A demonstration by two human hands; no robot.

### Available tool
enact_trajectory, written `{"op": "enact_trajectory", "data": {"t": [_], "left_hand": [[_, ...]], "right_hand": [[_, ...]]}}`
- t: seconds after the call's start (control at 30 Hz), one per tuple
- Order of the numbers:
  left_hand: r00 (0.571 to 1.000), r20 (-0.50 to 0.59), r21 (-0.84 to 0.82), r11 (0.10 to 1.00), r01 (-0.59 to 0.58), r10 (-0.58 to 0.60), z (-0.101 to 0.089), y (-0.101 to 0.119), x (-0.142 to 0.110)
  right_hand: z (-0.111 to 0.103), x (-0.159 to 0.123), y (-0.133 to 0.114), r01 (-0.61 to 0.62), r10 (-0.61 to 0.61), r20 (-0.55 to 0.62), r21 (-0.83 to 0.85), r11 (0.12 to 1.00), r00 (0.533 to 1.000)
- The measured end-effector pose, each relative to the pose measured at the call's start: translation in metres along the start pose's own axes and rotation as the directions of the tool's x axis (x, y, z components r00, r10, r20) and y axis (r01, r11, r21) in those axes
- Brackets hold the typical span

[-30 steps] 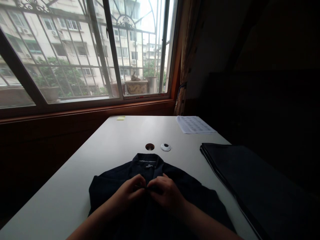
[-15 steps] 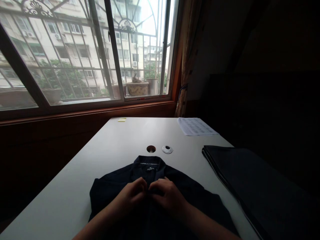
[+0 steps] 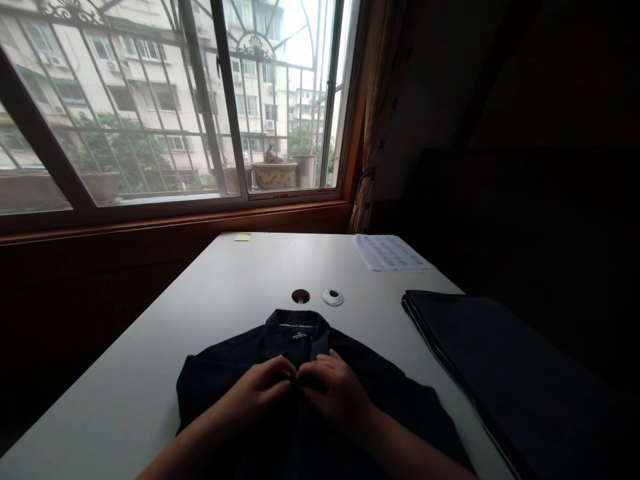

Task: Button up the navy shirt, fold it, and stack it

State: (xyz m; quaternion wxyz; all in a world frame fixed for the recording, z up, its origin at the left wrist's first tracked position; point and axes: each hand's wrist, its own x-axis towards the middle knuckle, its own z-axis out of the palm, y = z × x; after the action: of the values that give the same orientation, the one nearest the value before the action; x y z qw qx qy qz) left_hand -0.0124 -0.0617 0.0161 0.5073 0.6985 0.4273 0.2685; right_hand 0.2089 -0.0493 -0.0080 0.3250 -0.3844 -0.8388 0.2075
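A dark navy collared shirt (image 3: pixel 225 363) lies front side up on the white table (image 3: pixel 165 327), its collar (image 3: pixel 295 319) pointing away from me. Below the collar, at the front opening, my left hand (image 3: pixel 263 390) is closed in a pinch on the shirt's edge. Facing it, my right hand (image 3: pixel 337 387) pinches the other side of the same opening, and the fingertips of both hands meet. Whatever small part, such as a button, lies between the fingers is hidden. The lower shirt is lost in shadow between my forearms.
To the right lies a dark, flat folded item (image 3: pixel 480 347) with a pale edge. Printed sheets (image 3: pixel 393 253) rest at the far right corner. A round cable hole (image 3: pixel 301 297) and its white cover (image 3: pixel 333 297) sit beyond the collar. A yellow note (image 3: pixel 243 237) lies near the window.
My hands stay at the shirt's front opening; the left fingers have shifted slightly and the fingertips have come closer together. The whole view has tilted a little.
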Motion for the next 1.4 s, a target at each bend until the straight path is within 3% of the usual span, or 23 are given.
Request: {"op": "enact_trajectory", "data": {"t": [0.17, 0.33, 0.5, 0.6, 0.97, 1.4], "left_hand": [[0.993, 0.055, -0.135, 0.985, 0.112, -0.105, -0.008, -0.010, 0.000], [0.991, 0.092, -0.090, 0.992, -0.091, 0.099, -0.010, -0.022, 0.001], [0.971, 0.013, 0.146, 0.960, -0.237, 0.238, -0.005, -0.022, 0.006], [0.964, -0.022, 0.175, 0.950, -0.258, 0.266, -0.003, -0.020, 0.008], [0.987, -0.093, 0.150, 0.982, -0.114, 0.129, -0.001, -0.002, 0.003], [0.996, -0.081, 0.098, 0.995, -0.029, 0.037, 0.001, 0.000, 0.004]], "right_hand": [[0.000, -0.001, 0.001, 0.007, -0.006, -0.035, 0.034, 0.999, 0.999], [0.000, -0.001, 0.001, 0.044, -0.042, -0.074, 0.026, 0.999, 0.996], [-0.004, 0.000, -0.002, 0.075, -0.071, -0.093, 0.038, 0.996, 0.993], [-0.004, 0.000, -0.003, 0.077, -0.071, -0.111, 0.049, 0.996, 0.991], [-0.006, 0.001, -0.003, 0.131, -0.129, -0.091, 0.014, 0.991, 0.987], [-0.009, 0.002, 0.005, 0.347, -0.351, -0.006, -0.133, 0.928, 0.936]]}}
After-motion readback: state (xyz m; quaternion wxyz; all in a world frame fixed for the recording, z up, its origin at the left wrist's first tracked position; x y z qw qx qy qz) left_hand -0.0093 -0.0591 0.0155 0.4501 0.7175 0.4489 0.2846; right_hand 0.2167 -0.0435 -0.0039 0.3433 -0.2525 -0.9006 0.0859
